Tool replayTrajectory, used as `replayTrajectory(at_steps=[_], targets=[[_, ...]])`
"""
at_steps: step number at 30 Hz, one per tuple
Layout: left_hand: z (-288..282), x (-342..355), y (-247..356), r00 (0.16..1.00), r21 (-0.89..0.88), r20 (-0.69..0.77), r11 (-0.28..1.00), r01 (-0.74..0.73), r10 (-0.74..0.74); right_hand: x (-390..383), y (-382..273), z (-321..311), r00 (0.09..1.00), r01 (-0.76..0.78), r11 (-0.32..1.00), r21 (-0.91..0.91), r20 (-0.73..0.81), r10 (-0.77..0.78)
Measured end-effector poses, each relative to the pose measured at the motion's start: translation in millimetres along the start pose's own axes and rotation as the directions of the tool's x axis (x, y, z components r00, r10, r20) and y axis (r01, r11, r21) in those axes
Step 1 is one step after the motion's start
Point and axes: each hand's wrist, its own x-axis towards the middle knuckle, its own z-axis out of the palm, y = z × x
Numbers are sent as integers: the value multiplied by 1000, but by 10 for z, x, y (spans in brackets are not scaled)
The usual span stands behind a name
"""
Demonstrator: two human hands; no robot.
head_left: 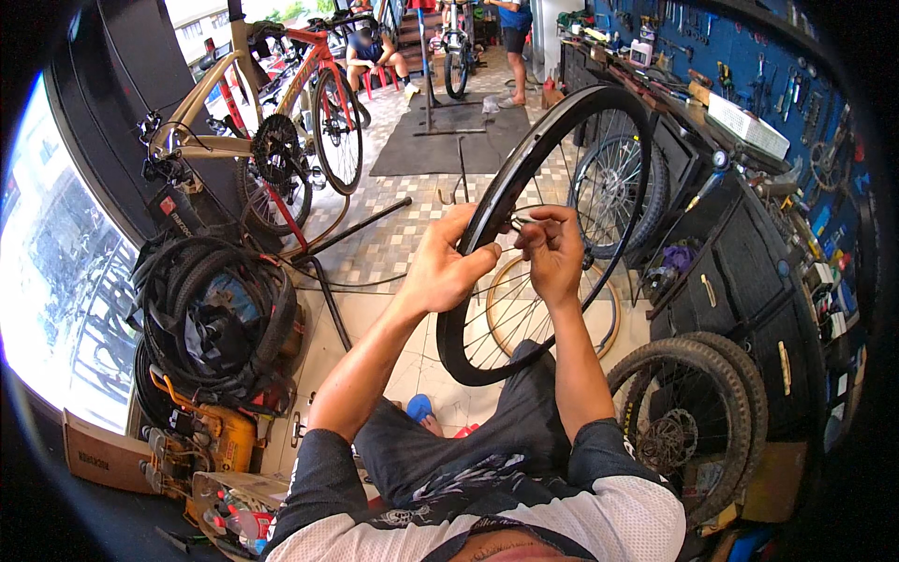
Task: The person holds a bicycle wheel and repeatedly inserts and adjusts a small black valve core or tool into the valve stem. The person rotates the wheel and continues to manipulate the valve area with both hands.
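Note:
A black bicycle wheel point(455, 339) with a deep rim and thin dark spokes stands upright in front of me, over my legs. My left hand point(451, 264) is closed round the left side of its rim, thumb toward the spokes. Inside the wheel, my right hand point(556, 251) has its fingers curled and pinched close to the inner side of the rim. A small shiny metal piece point(516, 224) shows at those fingertips; its kind is too small to make out. The wheel's hub point(587, 258) lies just right of my right hand.
At left are a bundle of black tyres point(211, 258), a yellow machine point(229, 438) and a tan bicycle frame point(201, 103). Knobby-tyred wheels point(688, 393) lean against black cabinets point(744, 290) at right. Two people are at the back, beyond a dark mat point(449, 140).

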Motion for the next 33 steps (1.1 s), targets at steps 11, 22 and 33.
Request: replayTrajectory(at_steps=[11, 22, 33], targets=[[-22, 3, 10, 994, -69, 34, 991, 111, -108, 54, -71, 16, 980, 195, 963, -186, 67, -185], [-9, 17, -7, 999, 15, 14, 999, 46, -46, 42, 85, -54, 999, -5, 999, -45, 51, 7], [3, 42, -58, 987, 130, -19, 979, -155, 159, 89, -47, -6, 985, -170, 976, 136, -12, 173]])
